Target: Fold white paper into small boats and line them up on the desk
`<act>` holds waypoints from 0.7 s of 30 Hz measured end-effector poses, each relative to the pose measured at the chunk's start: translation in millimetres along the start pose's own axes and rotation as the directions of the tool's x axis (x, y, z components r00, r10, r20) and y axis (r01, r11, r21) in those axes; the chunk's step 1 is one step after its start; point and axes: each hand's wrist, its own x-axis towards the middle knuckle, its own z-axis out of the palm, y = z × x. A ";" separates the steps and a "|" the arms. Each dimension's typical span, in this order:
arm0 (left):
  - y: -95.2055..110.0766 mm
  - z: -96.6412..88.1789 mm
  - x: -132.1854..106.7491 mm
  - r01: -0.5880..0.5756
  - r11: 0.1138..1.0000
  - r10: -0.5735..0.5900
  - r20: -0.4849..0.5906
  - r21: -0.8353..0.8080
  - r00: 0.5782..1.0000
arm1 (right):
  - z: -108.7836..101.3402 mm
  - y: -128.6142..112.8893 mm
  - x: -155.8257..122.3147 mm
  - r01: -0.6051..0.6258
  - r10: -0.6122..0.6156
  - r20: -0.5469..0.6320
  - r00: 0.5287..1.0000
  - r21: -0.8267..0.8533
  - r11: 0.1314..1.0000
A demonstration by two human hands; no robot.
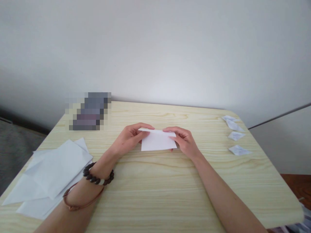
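A: What are the fingers doing?

B: Both sets are closed on one piece of white paper, at the middle of the frame. The left hand pinches its left end, thumb in front and forefinger along the upper edge. The right hand grips the right end in much the same way, and a fingertip shows just below the paper's lower edge.

A: Is the paper flat?

B: It's held up towards the viewer, with a narrow band along the top that looks like a fold.

A: And on the wrists?

B: The left one wears a dark beaded bracelet and, nearer the bottom of the frame, a brown cord bracelet.

A: What lies further out?

B: A loose, overlapping pile of white sheets at the lower left, partly behind the left forearm. Right of centre, small pointed folded papers sit in a column, the upper two touching. Towards the upper left is a dark object, too pixelated to identify.

A: All on one surface?

B: Yes, a pale wood-grain desk, its far edge by a plain whitish wall.
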 end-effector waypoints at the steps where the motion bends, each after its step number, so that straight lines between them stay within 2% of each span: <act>1: 0.7 -1.1 0.3 0.000 0.999 0.001 0.017 -0.047 1.000 | -1.1 1.7 0.2 0.013 -0.013 -0.002 1.000 0.009 1.000; 4: 2.0 -3.4 1.7 0.099 0.952 -0.058 0.146 -0.290 0.988 | -2.7 5.6 0.4 0.045 -0.045 -0.006 0.999 0.017 0.999; 6: 2.5 -3.2 2.1 0.173 0.910 -0.097 0.213 -0.376 0.972 | -2.2 6.1 0.2 0.066 -0.066 -0.011 0.998 -0.001 0.998; 8: 3.4 -1.4 1.4 0.163 0.932 -0.112 0.169 -0.325 0.979 | -1.3 5.1 -0.2 0.096 -0.096 0.000 0.995 -0.037 0.995; 10: 5.2 1.4 0.1 0.121 0.973 -0.104 0.090 -0.199 0.990 | -0.8 3.3 -0.7 0.126 -0.124 0.032 0.992 -0.056 0.991; 14: 7.9 4.6 -1.6 0.098 0.993 -0.095 0.050 -0.062 0.994 | -0.1 -0.3 -2.0 0.117 -0.110 0.092 0.990 -0.075 0.990; 18: 6.7 4.2 -1.5 0.087 0.996 -0.087 0.025 0.021 0.996 | 4.5 -1.2 -2.1 0.033 -0.035 -0.007 0.999 -0.229 0.973; 21: 5.7 4.2 -1.4 0.075 0.996 -0.076 0.026 0.046 0.997 | 8.9 0.2 -0.9 -0.048 0.029 -0.085 0.996 -0.223 0.974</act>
